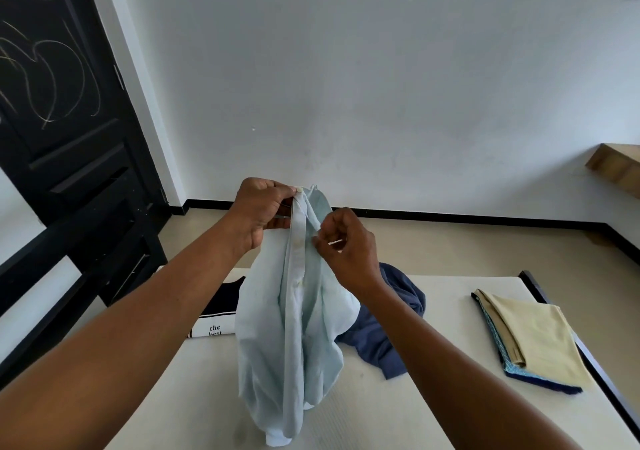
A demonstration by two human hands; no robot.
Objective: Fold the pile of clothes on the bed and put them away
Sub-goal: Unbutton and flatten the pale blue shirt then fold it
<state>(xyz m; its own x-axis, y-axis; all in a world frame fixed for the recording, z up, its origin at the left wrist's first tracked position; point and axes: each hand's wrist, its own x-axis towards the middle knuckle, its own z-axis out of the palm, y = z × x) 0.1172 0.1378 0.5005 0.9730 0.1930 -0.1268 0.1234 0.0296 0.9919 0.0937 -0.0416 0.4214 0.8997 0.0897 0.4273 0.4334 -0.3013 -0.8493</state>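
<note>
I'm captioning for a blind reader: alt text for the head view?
The left hand and right hand pinch a pale blue shirt near its top; its lower end rests on the bed. Nearby lie a navy garment, a black top and a folded stack.

The light blue shirt hangs over the middle of the bed and closes the way straight ahead. Behind it lie a dark blue garment at right and a black garment at left. Bare mattress is free between the dark blue garment and the folded stack at the right edge.
</note>
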